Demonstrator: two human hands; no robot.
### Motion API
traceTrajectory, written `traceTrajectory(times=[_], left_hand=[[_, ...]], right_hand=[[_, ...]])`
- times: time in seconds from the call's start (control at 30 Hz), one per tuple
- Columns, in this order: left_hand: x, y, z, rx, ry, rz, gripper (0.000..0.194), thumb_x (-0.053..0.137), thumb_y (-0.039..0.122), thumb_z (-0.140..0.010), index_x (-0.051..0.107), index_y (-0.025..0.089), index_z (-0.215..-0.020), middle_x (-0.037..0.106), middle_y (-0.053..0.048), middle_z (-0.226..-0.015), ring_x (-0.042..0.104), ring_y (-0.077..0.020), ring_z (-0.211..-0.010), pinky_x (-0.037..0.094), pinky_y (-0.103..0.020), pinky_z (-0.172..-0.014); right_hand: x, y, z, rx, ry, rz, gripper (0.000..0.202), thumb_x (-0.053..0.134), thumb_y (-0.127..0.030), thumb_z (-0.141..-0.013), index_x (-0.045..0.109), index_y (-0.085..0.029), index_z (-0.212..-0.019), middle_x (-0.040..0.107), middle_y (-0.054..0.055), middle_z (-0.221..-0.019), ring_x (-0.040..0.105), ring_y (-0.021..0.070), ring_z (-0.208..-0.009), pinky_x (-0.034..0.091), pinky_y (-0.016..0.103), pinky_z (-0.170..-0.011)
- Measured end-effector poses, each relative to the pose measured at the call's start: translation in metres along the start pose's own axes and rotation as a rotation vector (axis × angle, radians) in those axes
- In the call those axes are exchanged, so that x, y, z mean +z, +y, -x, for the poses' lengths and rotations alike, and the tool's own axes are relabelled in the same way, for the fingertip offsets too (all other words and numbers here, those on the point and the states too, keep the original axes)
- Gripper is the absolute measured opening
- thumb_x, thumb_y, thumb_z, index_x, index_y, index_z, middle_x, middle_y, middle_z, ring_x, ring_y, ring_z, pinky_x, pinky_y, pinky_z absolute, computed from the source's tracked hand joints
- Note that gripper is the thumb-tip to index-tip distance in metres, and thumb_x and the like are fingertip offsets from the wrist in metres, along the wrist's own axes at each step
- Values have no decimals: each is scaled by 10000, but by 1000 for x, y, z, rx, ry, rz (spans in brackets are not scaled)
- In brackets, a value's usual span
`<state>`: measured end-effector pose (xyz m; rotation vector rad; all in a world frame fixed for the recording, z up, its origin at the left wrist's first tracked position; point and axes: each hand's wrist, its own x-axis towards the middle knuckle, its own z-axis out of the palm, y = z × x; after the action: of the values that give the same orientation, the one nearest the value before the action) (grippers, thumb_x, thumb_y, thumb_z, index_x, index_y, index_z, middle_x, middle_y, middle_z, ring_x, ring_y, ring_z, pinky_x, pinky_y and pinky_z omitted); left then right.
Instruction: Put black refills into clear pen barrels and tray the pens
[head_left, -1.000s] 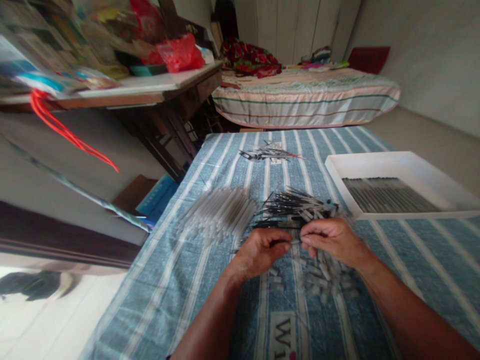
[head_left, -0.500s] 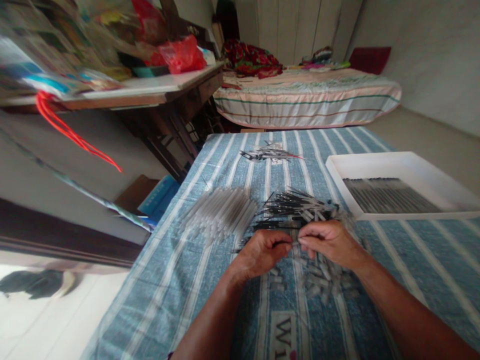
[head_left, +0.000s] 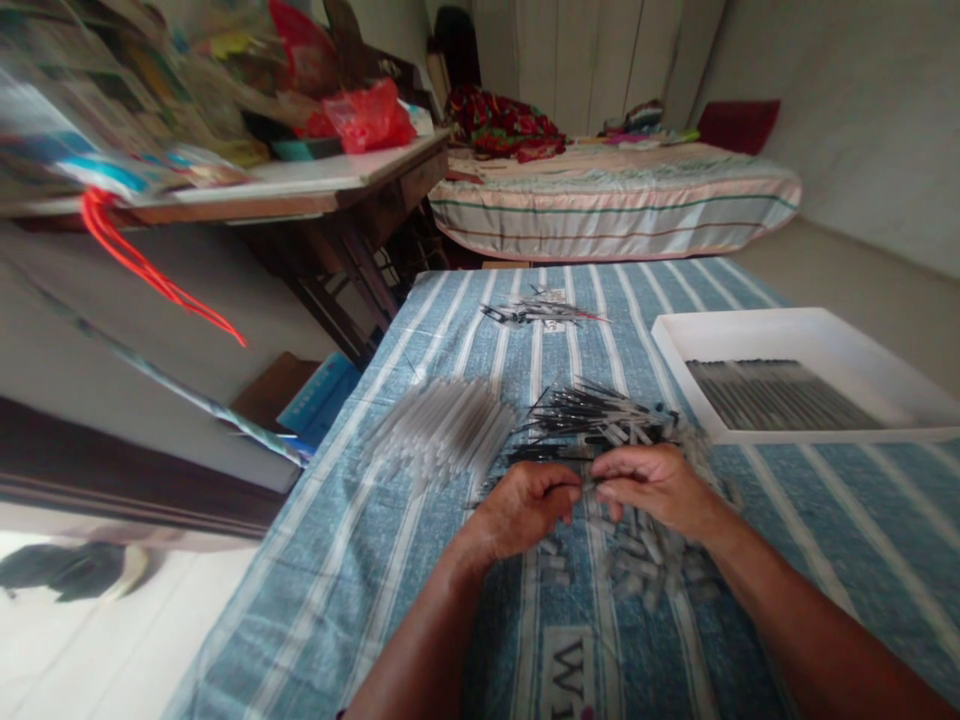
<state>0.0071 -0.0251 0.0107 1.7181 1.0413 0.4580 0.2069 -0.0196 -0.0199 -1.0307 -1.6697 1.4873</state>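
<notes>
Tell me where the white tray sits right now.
In the head view the white tray lies on the striped cloth at the right edge, beyond the right hand and right of the pile of dark refills.

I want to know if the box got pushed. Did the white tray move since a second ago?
No. The white tray lies in the same place on the striped cloth, crossing the same stripes; its small shift in the picture matches the whole view shifting.
</notes>
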Motion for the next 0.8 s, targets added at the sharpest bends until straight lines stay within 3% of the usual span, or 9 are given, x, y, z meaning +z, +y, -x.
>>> traceTrajectory(times=[0.17,0.47,0.63,0.7,0.8], left_hand=[[0,0,-1,-4,6,-37,225,445,227,-843,635,121,-786,540,12,-619,439,-89,-531,332,-197,-506],[2,-6,-3,51,36,-93,188,465,194,-816,637,129,-777,497,25,-624,436,-98,-589,339,-196,-541],[2,-5,-2,59,74,-38,186,469,211,-818,635,137,-777,508,25,-614,443,-99,-575,343,-193,-525],[1,-4,-2,72,74,-37,180,478,212,-814,639,140,-777,514,23,-615,446,-100,-576,345,-191,-522],[2,-3,-2,72,67,-33,179,481,212,-814,640,138,-778,512,22,-611,449,-102,-574,349,-195,-524]], right_hand=[[-3,6,-2,32,9,6,223,632,-359,-736,612,-157,-826,659,5,-635,592,104,-455,462,214,-483],[-1,-4,0,75,-23,241,348,473,-407,-842,541,-163,-603,580,-10,-506,509,79,-370,367,183,-382],[-1,-3,0,4,39,203,236,561,-386,-783,589,-161,-851,601,-20,-603,519,83,-423,390,186,-423],[-1,-3,0,-9,42,239,231,533,-379,-802,582,-160,-751,579,-23,-555,501,81,-409,376,188,-423],[0,-5,0,-17,60,361,381,454,-396,-848,526,-167,-553,490,-30,-433,443,76,-376,333,195,-415]])
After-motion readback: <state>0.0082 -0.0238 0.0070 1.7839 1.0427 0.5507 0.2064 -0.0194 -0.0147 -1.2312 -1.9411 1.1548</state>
